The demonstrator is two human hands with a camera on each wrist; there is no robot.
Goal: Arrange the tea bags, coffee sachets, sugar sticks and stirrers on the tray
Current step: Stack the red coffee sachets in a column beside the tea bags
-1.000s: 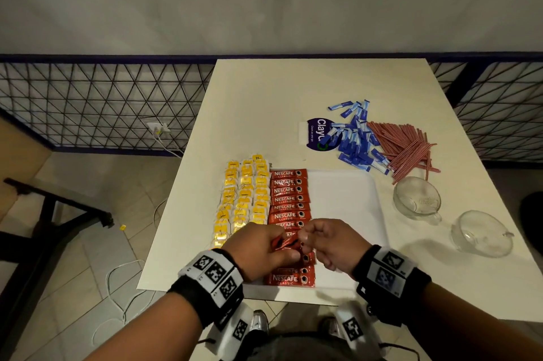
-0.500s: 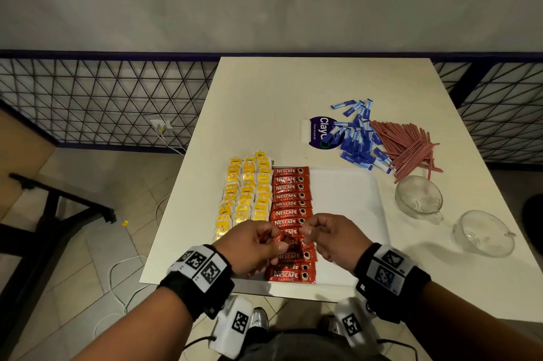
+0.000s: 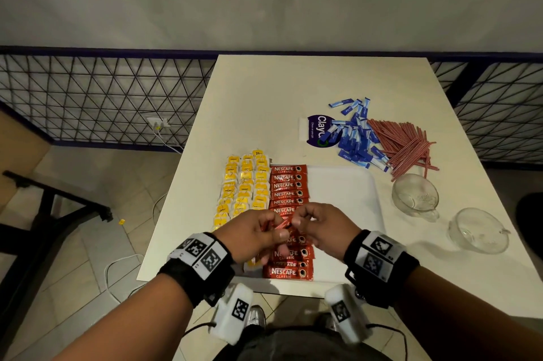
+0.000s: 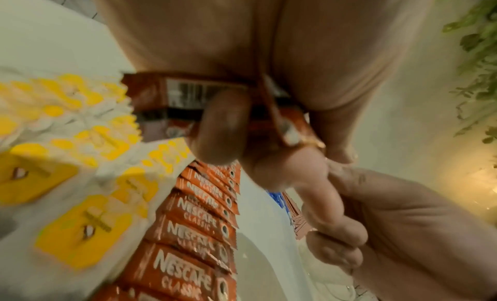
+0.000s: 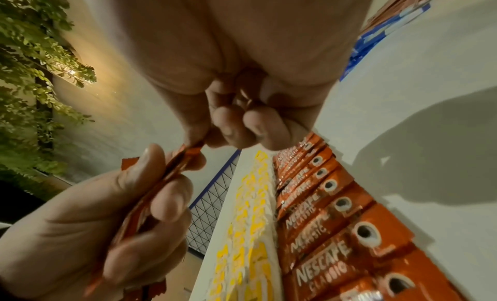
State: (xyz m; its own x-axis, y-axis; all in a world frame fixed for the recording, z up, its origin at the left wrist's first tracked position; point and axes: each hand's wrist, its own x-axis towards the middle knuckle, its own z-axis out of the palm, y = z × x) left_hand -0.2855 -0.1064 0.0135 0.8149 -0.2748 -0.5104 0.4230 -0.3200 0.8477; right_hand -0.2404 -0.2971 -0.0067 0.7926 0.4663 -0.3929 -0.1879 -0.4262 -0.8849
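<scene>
Head view, nearest first: both hands meet above the near end of the white tray (image 3: pixel 346 184). The left hand (image 3: pixel 252 235) has its fingers curled round a small stack of red coffee sachets (image 3: pixel 280 225), and the right hand (image 3: pixel 321 228) pinches the end of the top sachet between thumb and fingertip, its other fingers curled in. The left wrist view shows the barcode side of a held sachet (image 4: pixel 188 99) under the left thumb (image 4: pixel 223 127).

Beneath the hands a column of Nescafe Classic sachets (image 3: pixel 289 194) runs along the tray, overlapping like tiles. Just left of it lie rows of yellow-tagged tea bags (image 3: pixel 245 181), touching the sachet column. The right part of the tray is bare.

Right of the tray stand two clear glass cups (image 3: pixel 415 196), one nearer the table edge (image 3: pixel 477 231). Farther back, a loose heap of blue sugar sticks (image 3: pixel 355 137) lies partly over a purple Clayo label (image 3: pixel 318 131), with a fan of red stirrers (image 3: pixel 404 146) touching its right side, all on the white table (image 3: pixel 293 90).
</scene>
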